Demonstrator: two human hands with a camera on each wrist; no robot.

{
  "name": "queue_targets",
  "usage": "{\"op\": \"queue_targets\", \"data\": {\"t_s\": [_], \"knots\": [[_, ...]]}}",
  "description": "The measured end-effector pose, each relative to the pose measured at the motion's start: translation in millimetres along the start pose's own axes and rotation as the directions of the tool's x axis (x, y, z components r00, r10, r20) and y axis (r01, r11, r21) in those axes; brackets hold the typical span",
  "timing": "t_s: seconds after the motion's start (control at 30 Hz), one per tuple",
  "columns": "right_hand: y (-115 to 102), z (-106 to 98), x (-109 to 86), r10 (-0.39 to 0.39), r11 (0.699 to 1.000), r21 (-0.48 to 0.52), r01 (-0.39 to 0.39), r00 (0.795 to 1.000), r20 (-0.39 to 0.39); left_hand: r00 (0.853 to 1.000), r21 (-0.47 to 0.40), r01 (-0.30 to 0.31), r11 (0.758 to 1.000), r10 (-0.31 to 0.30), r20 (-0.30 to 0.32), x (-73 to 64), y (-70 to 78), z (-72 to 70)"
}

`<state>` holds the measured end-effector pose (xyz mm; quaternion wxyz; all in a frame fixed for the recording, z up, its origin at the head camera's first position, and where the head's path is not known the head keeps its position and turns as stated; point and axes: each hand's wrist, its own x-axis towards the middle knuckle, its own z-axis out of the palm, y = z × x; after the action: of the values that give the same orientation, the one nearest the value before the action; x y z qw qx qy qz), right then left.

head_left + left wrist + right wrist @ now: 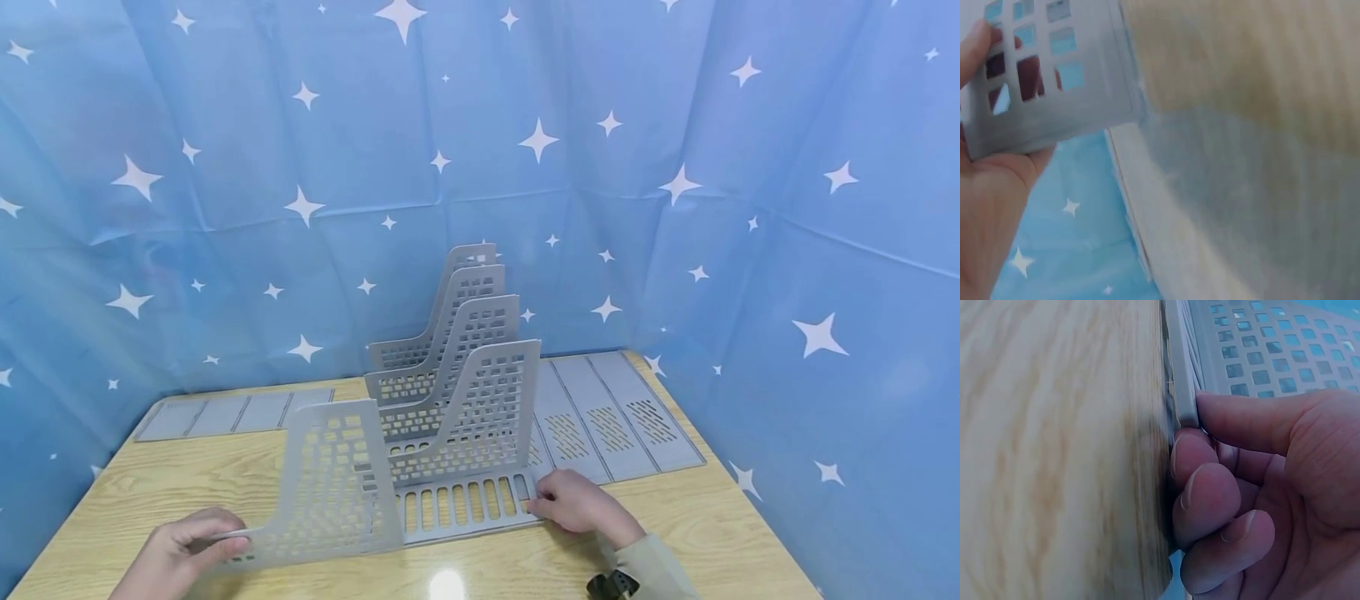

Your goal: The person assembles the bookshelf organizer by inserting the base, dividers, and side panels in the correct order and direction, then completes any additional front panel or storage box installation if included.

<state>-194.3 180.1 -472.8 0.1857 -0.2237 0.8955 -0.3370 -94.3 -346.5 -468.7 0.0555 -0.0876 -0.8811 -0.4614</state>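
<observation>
A grey plastic file rack with slanted, perforated dividers stands mid-table in the head view; its front divider [491,408] rises behind a slotted base [472,529]. My left hand [180,546] grips the low end of another perforated panel [330,483], which stands tilted at the left end of the slotted base. In the left wrist view, fingers show through the holes of this panel [1100,81]. At the front right corner of the base, my right hand [577,504] pinches the edge between thumb and fingers. The right wrist view shows that thin edge [1184,381] close over the wooden table.
Flat grey panels with slanted slots [611,425] lie at the right of the table. More flat grey panels [213,415] lie at the back left. A blue curtain with white stars [480,142] surrounds the wooden table [120,492].
</observation>
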Motion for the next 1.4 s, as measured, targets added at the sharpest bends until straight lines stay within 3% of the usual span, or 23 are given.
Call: {"op": "queue_targets", "data": {"t_s": [0.07, 0.13, 0.27, 0.3, 0.4, 0.47, 0.57, 0.73, 0.9, 1.07, 1.4], "knots": [[-0.6, 0.5, 0.8, -0.011, 1.000, -0.008, 0.011, 1.000, -0.004, 0.993, -0.044, -0.119, 0.992, 0.120, 0.012, -0.5, 2.5, 7.0], [-2.0, 1.1, 1.7, -0.022, 1.000, -0.014, 0.022, 1.000, -0.006, 0.974, -0.072, -0.222, 0.972, 0.224, 0.020, 3.8, 8.0, 18.6], [-4.7, 2.1, 2.9, -0.028, 1.000, -0.004, 0.028, 1.000, 0.008, 0.936, -0.089, -0.340, 0.936, 0.346, 0.061, 20.3, 22.8, 44.2], [-5.0, 2.1, 3.0, -0.027, 1.000, -0.001, 0.027, 1.000, 0.012, 0.931, -0.093, -0.349, 0.932, 0.356, 0.078, 24.1, 25.8, 48.7], [-3.9, 1.1, 2.9, -0.028, 0.999, 0.033, 0.026, 0.999, 0.042, 0.937, -0.124, -0.312, 0.942, 0.327, 0.124, 30.2, 30.8, 56.4], [-2.2, -0.2, 3.0, -0.030, 0.998, 0.058, 0.026, 0.998, 0.063, 0.944, -0.135, -0.285, 0.949, 0.303, 0.134, 30.6, 31.5, 58.6], [0.5, -2.6, 2.9, -0.020, 0.995, 0.103, 0.011, 0.996, 0.084, 0.940, -0.143, -0.298, 0.944, 0.316, 0.131, 29.0, 30.9, 61.5], [3.0, -3.7, 1.4, -0.017, 0.994, 0.109, 0.009, 0.997, 0.073, 0.912, -0.147, -0.384, 0.912, 0.399, 0.091, 31.4, 37.8, 75.1], [2.1, -1.7, 0.2, -0.047, 0.994, 0.104, 0.040, 0.997, 0.062, 0.883, -0.175, -0.420, 0.890, 0.445, 0.146, 42.9, 52.7, 96.1], [1.7, -1.1, 2.2, -0.071, 0.991, 0.115, 0.063, 0.995, 0.070, 0.885, -0.171, -0.424, 0.889, 0.447, 0.129, 46.8, 58.5, 105.0], [2.2, -0.5, 2.9, -0.033, 0.985, 0.170, 0.023, 0.998, 0.060, 0.882, -0.130, -0.451, 0.883, 0.463, 0.084, 43.2, 61.5, 112.3]]}}
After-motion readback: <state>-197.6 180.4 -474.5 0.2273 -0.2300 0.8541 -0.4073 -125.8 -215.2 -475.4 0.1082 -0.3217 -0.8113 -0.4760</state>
